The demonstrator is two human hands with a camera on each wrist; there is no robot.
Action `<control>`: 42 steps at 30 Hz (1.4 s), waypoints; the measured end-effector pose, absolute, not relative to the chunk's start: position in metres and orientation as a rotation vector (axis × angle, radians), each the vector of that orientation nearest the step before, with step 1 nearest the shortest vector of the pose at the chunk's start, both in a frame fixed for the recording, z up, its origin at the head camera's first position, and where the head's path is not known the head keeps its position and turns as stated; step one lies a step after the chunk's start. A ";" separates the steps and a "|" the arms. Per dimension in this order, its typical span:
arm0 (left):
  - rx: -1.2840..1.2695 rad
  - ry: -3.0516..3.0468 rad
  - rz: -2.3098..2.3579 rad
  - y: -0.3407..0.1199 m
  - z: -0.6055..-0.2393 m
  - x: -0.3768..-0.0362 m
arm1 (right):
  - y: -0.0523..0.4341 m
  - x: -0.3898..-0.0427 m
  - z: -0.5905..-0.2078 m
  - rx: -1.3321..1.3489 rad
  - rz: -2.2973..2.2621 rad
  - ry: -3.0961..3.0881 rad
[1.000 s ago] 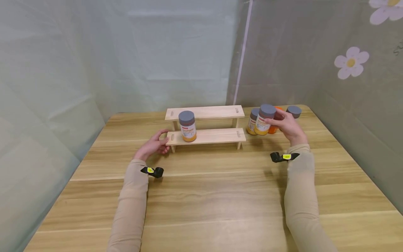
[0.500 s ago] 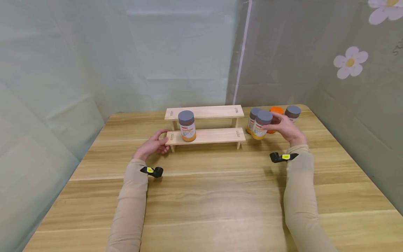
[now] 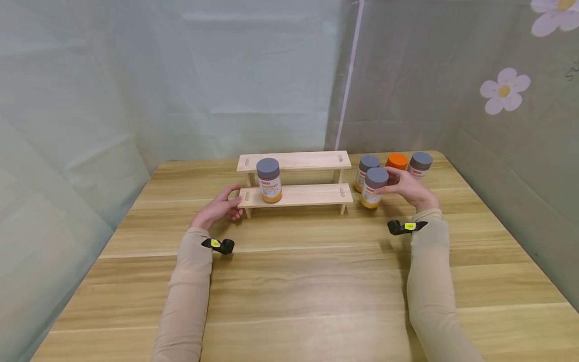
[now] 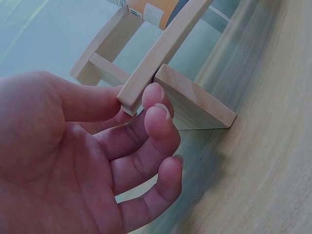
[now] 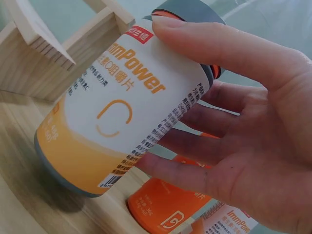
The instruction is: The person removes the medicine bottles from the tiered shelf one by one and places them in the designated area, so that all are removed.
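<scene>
Head view: your right hand (image 3: 407, 188) wraps the grey-lidded supplement jar (image 3: 373, 187), thumb and fingers curled round its side and lid. The jar sits just right of the two-tier wooden rack (image 3: 295, 183), long axis near vertical, lid up, base at or just over the table (image 3: 289, 281); contact can't be told here. Behind it stand another grey-lidded jar (image 3: 367, 171), an orange-lidded jar (image 3: 396, 162) and a third grey-lidded jar (image 3: 420, 163). Your left hand (image 3: 219, 208) rests at the left end of the rack's lower shelf, fingers loosely bent. One more jar (image 3: 269, 180) stands upright on that lower shelf.

Left wrist view: your left hand (image 4: 87, 161) has its fingers (image 4: 156, 122) lightly curled, fingertips touching the end of the lower shelf board (image 4: 165, 48) and its side support (image 4: 195, 102). Thumb lies along the board's underside. Not a full grip, more a steadying touch.

Right wrist view: your right hand (image 5: 243, 136) holds the jar (image 5: 126, 112), thumb across the top near the lid, fingers spread under the label. Here the jar is tilted, lid toward upper right, base toward lower left, label facing the camera. The rack's corner (image 5: 63, 44) is just beside it. An orange jar (image 5: 165, 204) stands behind your fingers.
</scene>
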State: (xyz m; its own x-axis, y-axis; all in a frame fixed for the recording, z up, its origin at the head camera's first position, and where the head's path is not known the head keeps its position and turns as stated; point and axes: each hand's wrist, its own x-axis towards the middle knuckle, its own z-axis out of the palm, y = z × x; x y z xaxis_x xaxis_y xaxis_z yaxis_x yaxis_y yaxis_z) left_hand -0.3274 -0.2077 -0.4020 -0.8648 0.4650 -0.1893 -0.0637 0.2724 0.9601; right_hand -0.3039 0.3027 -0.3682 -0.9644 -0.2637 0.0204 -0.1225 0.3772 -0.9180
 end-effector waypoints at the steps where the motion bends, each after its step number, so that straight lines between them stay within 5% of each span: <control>1: 0.345 2.121 1.619 -0.207 -0.402 -0.328 | 0.302 -0.304 -0.368 -0.356 -1.633 2.496; 42: 0.255 2.166 1.575 -0.203 -0.402 -0.326 | 0.310 -0.296 -0.365 -0.421 -1.590 2.461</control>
